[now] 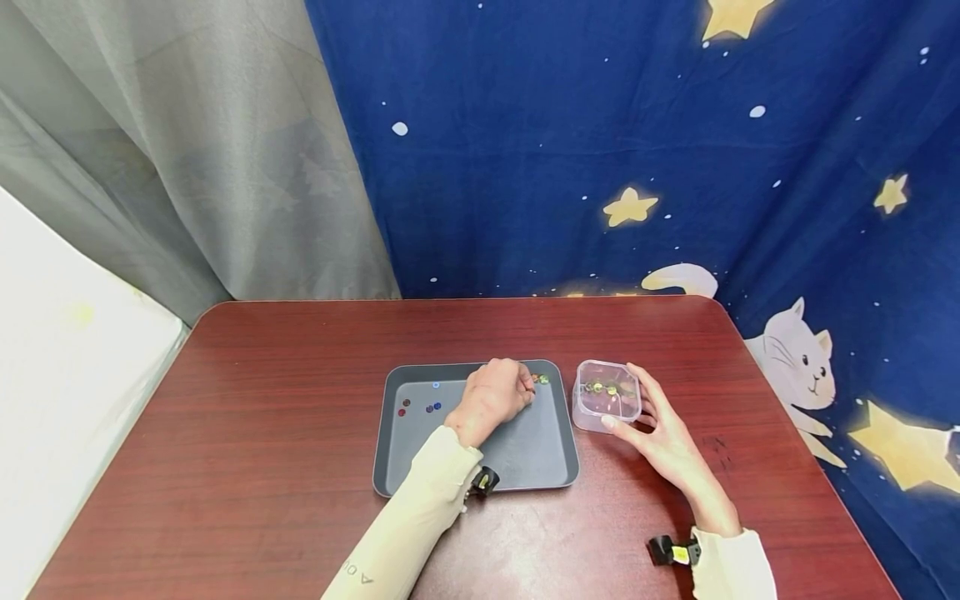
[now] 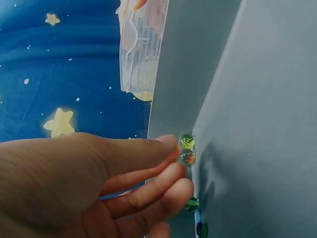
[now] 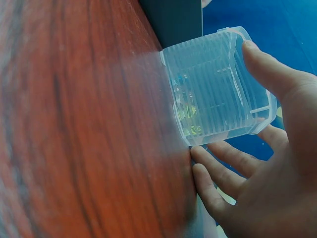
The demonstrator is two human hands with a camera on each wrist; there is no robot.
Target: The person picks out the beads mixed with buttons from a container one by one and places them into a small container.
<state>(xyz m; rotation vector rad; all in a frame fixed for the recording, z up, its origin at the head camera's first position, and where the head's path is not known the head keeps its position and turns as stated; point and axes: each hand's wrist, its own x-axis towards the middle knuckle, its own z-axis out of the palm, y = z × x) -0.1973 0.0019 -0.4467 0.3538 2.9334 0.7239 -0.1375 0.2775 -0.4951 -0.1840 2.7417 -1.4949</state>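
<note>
In the head view my left hand [image 1: 495,392] is over the far right part of a grey tray [image 1: 525,467], fingers loosely bent. Two glass marbles lie by its fingertips: a yellow-green marble [image 2: 187,141] and a clear orange-streaked marble [image 2: 187,156]. No marble shows plainly between thumb and fingers; the index fingertip is mostly hidden. To the tray's right stands a clear plastic box [image 1: 600,423], with several marbles [image 1: 597,387] in it. My right hand [image 1: 667,437] holds this box at its right side, the thumb [image 3: 267,64] on the rim and a finger behind the wall.
At the tray's left lie several more marbles, among them a red marble [image 1: 402,412] and a blue marble [image 1: 437,406]. The tray and box stand on a reddish-brown wooden table [image 1: 300,350]. Behind it hang a grey curtain [image 1: 247,167] and a blue star-patterned curtain [image 1: 510,150].
</note>
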